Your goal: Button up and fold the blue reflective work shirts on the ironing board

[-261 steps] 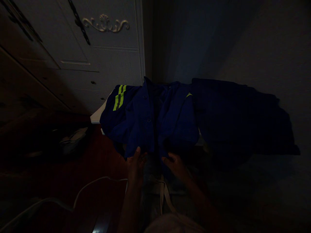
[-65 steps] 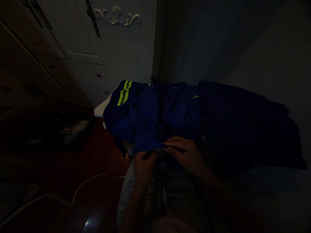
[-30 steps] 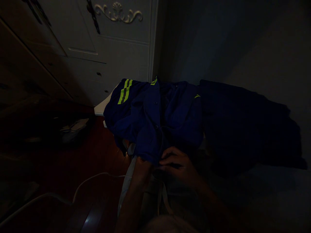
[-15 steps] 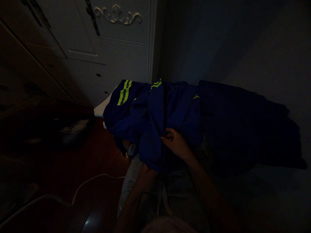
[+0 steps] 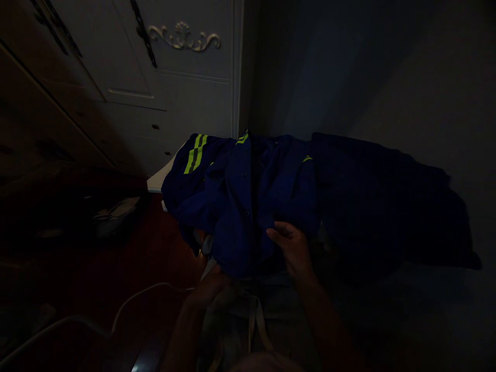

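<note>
A dark blue work jacket (image 5: 232,206) with buttons and yellow-green stripes lies spread out in front of me. My right hand (image 5: 294,248) is at its front opening, thumb and fingers closed on the cloth edge. Two buttons show on the flap to the left of that hand. At the jacket's near lower edge is my left hand (image 5: 215,287). Its fingers are lost in shadow and under the cloth, so their grip cannot be made out.
A white board end (image 5: 158,181) sticks out under the jacket's left side. Dark cloth (image 5: 380,206) stretches off to the right, beside the wall. Behind stands a white cabinet (image 5: 194,98). A white cord (image 5: 127,305) crosses the reddish floor on the left.
My right hand has shifted right and nearer to me along the jacket front, and a second button now shows. My left hand has moved left and slightly down.
</note>
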A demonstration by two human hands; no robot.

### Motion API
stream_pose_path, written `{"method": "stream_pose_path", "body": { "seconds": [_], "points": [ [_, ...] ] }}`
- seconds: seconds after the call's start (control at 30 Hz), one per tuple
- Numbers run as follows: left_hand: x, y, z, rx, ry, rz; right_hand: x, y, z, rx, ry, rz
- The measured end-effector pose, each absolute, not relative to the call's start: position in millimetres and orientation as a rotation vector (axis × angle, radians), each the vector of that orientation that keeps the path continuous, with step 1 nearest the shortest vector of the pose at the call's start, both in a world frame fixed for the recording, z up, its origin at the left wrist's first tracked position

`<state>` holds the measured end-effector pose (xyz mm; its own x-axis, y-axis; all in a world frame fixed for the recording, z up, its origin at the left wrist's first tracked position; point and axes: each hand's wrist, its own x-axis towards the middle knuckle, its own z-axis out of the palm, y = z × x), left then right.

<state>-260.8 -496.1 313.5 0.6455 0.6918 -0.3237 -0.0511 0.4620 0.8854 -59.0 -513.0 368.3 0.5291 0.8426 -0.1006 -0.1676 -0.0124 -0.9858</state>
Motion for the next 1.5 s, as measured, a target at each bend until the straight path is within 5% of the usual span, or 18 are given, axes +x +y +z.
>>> {"method": "stream_pose_path", "body": {
  "seconds": [0.17, 0.33, 0.63, 1.0, 1.5],
  "points": [
    [-308, -499, 369, 1.486, 0.689, 0.172, -56, -506, 364, -1.283, -0.648, 0.979],
    [-270, -487, 408, 1.639, 1.163, 0.995, -65, -504, 363, -1.268, -0.668, 0.862],
    [-213, -447, 392, 2.162, 1.668, 0.671, -55, -508, 359, -1.407, -1.253, 0.447],
    [-225, -447, 381, 1.991, 1.050, 1.244, -30, -485, 387, -1.420, -2.096, -0.177],
    [-204, -458, 396, 1.767, 1.071, 1.222, -27, -484, 400, -1.277, -2.089, -0.078]
  ]
}}
